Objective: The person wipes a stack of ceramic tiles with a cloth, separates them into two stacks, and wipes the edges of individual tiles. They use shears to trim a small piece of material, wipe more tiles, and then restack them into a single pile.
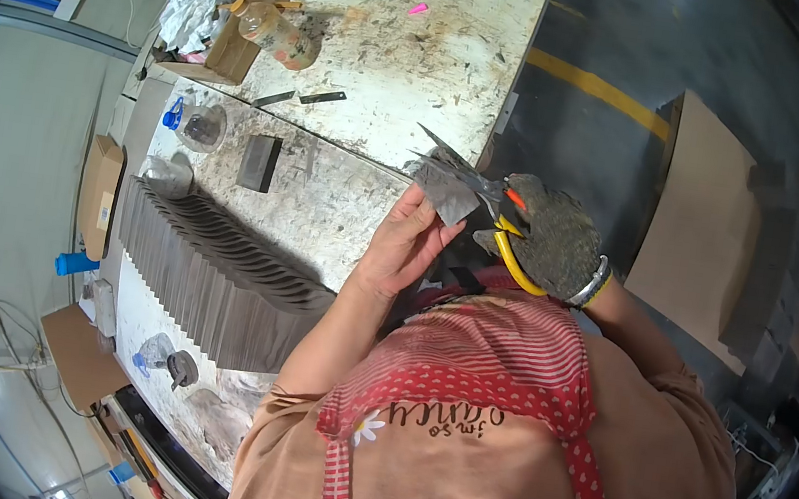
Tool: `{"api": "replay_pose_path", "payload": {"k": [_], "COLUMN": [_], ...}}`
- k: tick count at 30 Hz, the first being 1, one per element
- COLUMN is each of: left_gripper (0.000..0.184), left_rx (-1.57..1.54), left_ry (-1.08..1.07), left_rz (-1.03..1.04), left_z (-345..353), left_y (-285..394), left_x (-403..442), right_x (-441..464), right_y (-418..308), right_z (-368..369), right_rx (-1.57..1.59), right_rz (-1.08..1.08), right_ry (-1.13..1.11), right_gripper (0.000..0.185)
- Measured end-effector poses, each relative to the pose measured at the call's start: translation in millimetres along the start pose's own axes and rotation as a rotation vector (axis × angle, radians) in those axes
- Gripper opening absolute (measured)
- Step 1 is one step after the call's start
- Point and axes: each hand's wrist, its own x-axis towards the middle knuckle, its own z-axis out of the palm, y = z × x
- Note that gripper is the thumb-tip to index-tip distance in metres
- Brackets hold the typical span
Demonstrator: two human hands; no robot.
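Note:
My bare left hand [400,245] pinches a thin grey sheet piece [451,199] between thumb and fingers, just off the table's edge. My right hand [560,238], in a dark grey work glove, is closed around the yellow handles of a pair of snips [477,179]. Their dark pointed blades are parted and lie at the upper edge of the grey piece; whether they touch it I cannot tell. To the left of my left forearm, a long fanned row of thin grey sheets [214,281] stands on the table. A small grey rectangular block [259,162] lies beyond it.
The stained white table [393,67] holds a plastic bottle [276,34], a cardboard box [231,54], small dark strips [323,97], a pink piece [418,9] and a clear jug with a blue cap [199,125]. Large cardboard [691,217] stands on the floor at right.

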Motion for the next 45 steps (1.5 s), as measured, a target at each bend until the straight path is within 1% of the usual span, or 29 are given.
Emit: {"api": "replay_pose_path", "payload": {"k": [1, 2, 4, 7, 9, 11, 13, 14, 16, 18, 19, 20, 21, 23, 24, 25, 27, 28, 29, 31, 32, 36, 38, 39, 41, 45], "left_gripper": [0.037, 0.035, 0.034, 0.034, 0.035, 0.038, 0.038, 0.039, 0.039, 0.04, 0.04, 0.042, 0.042, 0.045, 0.043, 0.043, 0.044, 0.044, 0.044, 0.044, 0.045, 0.045, 0.045, 0.044, 0.044, 0.043], "left_rx": [-0.001, -0.002, -0.008, -0.008, -0.002, -0.075, -0.092, -0.109, -0.131, -0.152, -0.226, -0.302, -0.301, -0.354, -0.335, -0.336, -0.291, -0.29, -0.268, -0.252, -0.239, -0.236, -0.25, -0.262, -0.253, -0.244], "left_ry": [-0.014, -0.029, -0.044, -0.052, -0.052, -0.13, -0.147, -0.16, -0.164, -0.164, -0.14, -0.111, -0.105, -0.167, -0.134, -0.13, -0.106, -0.104, -0.084, -0.056, -0.032, 0.02, 0.005, -0.013, -0.016, -0.025], "left_rz": [-0.007, -0.013, -0.03, -0.069, -0.094, -0.129, -0.14, -0.145, -0.162, -0.171, -0.209, -0.245, -0.242, -0.247, -0.237, -0.235, -0.245, -0.243, -0.241, -0.231, -0.249, -0.278, -0.282, -0.285, -0.288, -0.327], "left_z": [-1.5, -2.6, -4.1, -6.3, -5.7, -3.7, -1.8, -0.7, 2.2, 1.9, -1.6, -5.1, -7.9, -11.8, -6.2, -5.5, -4.5, -4.0, -3.7, -3.1, -2.5, -2.1, -3.2, -3.3, -2.0, -10.3], "left_y": [-1.6, -3.4, -7.1, -12.9, -17.1, -21.0, -25.6, -27.4, -28.1, -25.9, -24.0, -22.2, -20.2, -17.9, -16.1, -16.1, -15.8, -15.7, -15.9, -15.6, -15.1, -16.7, -18.5, -19.4, -19.3, -19.7], "left_x": [0.4, 1.2, 4.1, 8.3, 10.9, 14.0, 18.0, 19.8, 23.2, 25.9, 25.8, 24.8, 24.6, 25.4, 24.7, 25.0, 26.6, 27.2, 27.6, 25.8, 23.9, 22.9, 24.8, 25.8, 27.4, 32.8], "right_x": [0.0, -2.1, -6.6, -10.9, -16.8, -25.1, -35.0, -37.8, -41.5, -45.9, -43.7, -38.4, -36.0, -34.8, -31.8, -25.7, -13.8, -17.0, -14.3, -6.5, -6.3, -0.3, 0.3, 0.2, -0.1, 0.6], "right_y": [-4.7, -6.2, -8.0, -5.6, -0.8, 6.5, 15.8, 18.0, 21.7, 33.7, 36.4, 35.9, 38.2, 45.1, 42.6, 39.7, 36.4, 36.8, 38.5, 40.5, 43.1, 40.1, 42.6, 44.7, 49.3, 51.2], "right_z": [-4.2, -5.6, -8.1, -13.2, -14.3, -12.4, -7.1, -7.2, -8.7, -16.0, -20.6, -35.8, -44.1, -56.2, -59.1, -63.5, -70.4, -65.7, -62.9, -57.7, -55.0, -58.5, -58.1, -57.6, -55.8, -54.8], "right_rx": [0.099, 0.095, 0.042, 0.056, 0.082, 0.108, 0.079, 0.077, 0.013, -0.03, -0.074, -0.206, -0.201, -0.267, -0.369, -0.367, -0.248, -0.316, -0.313, -0.317, -0.353, -0.331, -0.39, -0.387, -0.318, -0.363], "right_rz": [0.121, 0.126, 0.297, 0.356, 0.351, 0.345, 0.276, 0.283, 0.385, 0.422, 0.455, 0.524, 0.52, 0.291, 0.242, 0.24, 0.111, 0.018, 0.014, -0.118, -0.147, -0.109, -0.24, -0.238, -0.088, -0.042], "right_ry": [-0.043, -0.041, -0.191, -0.231, -0.223, -0.211, -0.086, -0.082, -0.055, -0.01, 0.028, -0.109, -0.114, 0.009, 0.005, 0.003, -0.204, -0.112, -0.114, -0.102, -0.083, -0.163, -0.125, -0.128, -0.156, -0.208], "right_gripper": [0.054, 0.054, 0.056, 0.05, 0.049, 0.048, 0.049, 0.049, 0.051, 0.054, 0.057, 0.061, 0.061, 0.061, 0.062, 0.062, 0.071, 0.072, 0.072, 0.068, 0.069, 0.069, 0.07, 0.07, 0.061, 0.062]}}
